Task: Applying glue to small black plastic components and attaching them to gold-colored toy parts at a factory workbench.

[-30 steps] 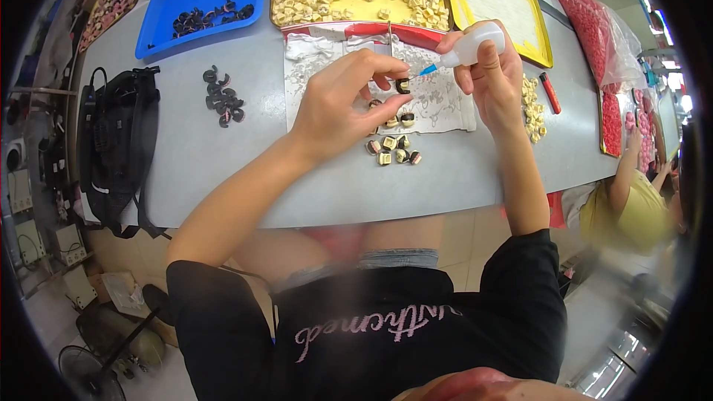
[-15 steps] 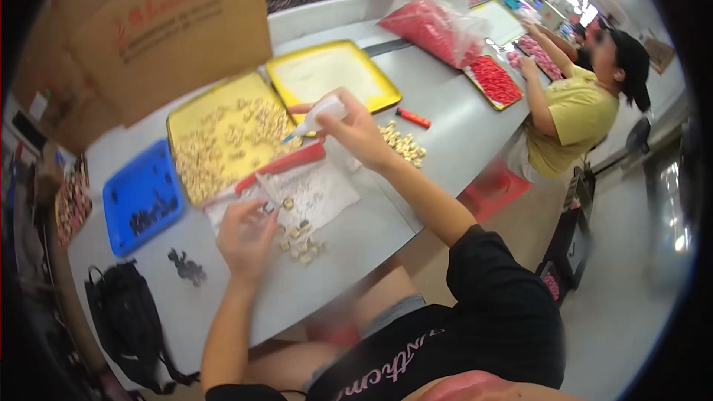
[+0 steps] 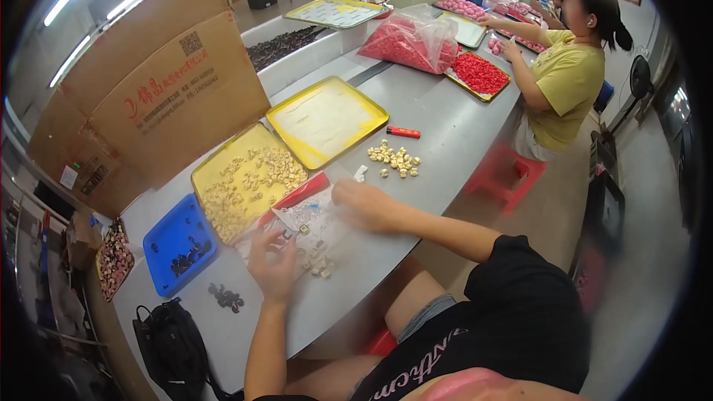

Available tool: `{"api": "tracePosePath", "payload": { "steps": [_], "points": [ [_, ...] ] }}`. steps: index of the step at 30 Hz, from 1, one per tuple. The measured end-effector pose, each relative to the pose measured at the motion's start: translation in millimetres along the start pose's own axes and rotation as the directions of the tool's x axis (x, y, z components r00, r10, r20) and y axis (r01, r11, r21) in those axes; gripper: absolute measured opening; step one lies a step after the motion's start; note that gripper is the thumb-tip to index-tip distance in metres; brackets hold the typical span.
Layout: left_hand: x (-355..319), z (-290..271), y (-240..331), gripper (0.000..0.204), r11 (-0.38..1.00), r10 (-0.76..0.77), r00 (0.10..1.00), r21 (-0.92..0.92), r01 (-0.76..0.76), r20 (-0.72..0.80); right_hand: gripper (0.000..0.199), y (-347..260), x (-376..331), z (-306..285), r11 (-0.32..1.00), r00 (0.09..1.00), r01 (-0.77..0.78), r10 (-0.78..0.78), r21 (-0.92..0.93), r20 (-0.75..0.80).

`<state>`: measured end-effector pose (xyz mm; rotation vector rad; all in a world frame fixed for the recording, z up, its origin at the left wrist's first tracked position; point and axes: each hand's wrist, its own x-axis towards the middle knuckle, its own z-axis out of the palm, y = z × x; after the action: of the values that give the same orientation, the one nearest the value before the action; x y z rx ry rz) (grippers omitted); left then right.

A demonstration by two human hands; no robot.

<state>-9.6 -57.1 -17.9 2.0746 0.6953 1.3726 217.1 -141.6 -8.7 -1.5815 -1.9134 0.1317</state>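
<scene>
My left hand (image 3: 272,266) is over the near edge of the white paper (image 3: 338,226), thumb and fingertips pinched on a small dark piece (image 3: 287,235). A small gold cube (image 3: 304,229) is right beside the fingertips. Low over the paper's right part, my right hand (image 3: 365,205) is curled and smeared by motion. A blue tip (image 3: 315,206) pokes out to its left, the end of a white squeeze bottle largely hidden by the hand. Several gold cubes (image 3: 318,261) lie by the paper's near edge. A red strip (image 3: 303,191) runs along its far edge.
A yellow tray of gold pieces (image 3: 256,197), a pale-lined yellow tray (image 3: 327,119) and a blue tray (image 3: 152,252) stand beyond. Loose gold cubes (image 3: 394,157), a red lighter (image 3: 403,132) and a black bag (image 3: 171,349) are on the table. A co-worker (image 3: 568,74) sits at right.
My right hand has come down from above the yellow tray to the paper, bringing the squeeze bottle low. The left hand stays pinched by the paper. The whole view has tilted up and shifted.
</scene>
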Motion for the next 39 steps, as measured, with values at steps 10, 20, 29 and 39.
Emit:
{"api": "tracePosePath", "payload": {
  "steps": [10, 20, 29, 39],
  "points": [
    [0, -1, -3, 0.028, 0.994, 0.099, 0.995, 0.039, -0.100, 0.018, 0.026, 35, -23, -24, 0.860, 0.935, -0.348, 0.291, -0.374, -0.203],
    [-1, 0, 0, 0.030, 0.999, 0.038, 0.998, 0.019, -0.039, 0.054, 0.015, 44, -28, -10, 0.940, 0.938, -0.322, 0.301, -0.113, -0.171],
    [0, 0, 4, 0.029, 0.999, 0.037, 0.997, 0.017, -0.038, 0.074, 0.012, 28, 17, -28, 0.970, 0.937, -0.124, 0.183, 0.208, -0.297],
    [3, -3, -11, 0.030, 0.999, 0.017, 0.999, 0.038, -0.015, -0.049, 0.016, -18, 81, 18, 0.690, 0.998, 0.021, 0.022, 0.724, -0.050]
  ]
}}
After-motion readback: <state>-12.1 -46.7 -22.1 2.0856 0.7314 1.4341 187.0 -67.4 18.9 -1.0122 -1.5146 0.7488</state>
